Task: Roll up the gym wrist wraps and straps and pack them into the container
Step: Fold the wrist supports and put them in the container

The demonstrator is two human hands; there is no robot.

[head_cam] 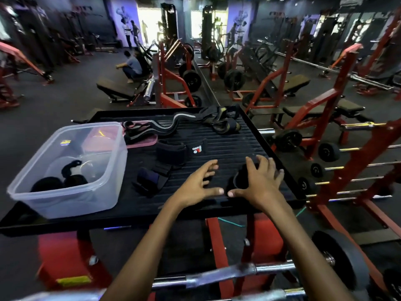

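Both hands [230, 183] spread around black wrap [238, 181]

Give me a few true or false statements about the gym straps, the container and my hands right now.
1. The clear plastic container already holds rolled black wraps. True.
2. The container's pink lid is snapped on. False: it lies on the black tray behind the container, which is open.
3. The right hand rests over a black wrap. True.
4. The left hand grips a dumbbell. False: its fingers are spread above the tray.
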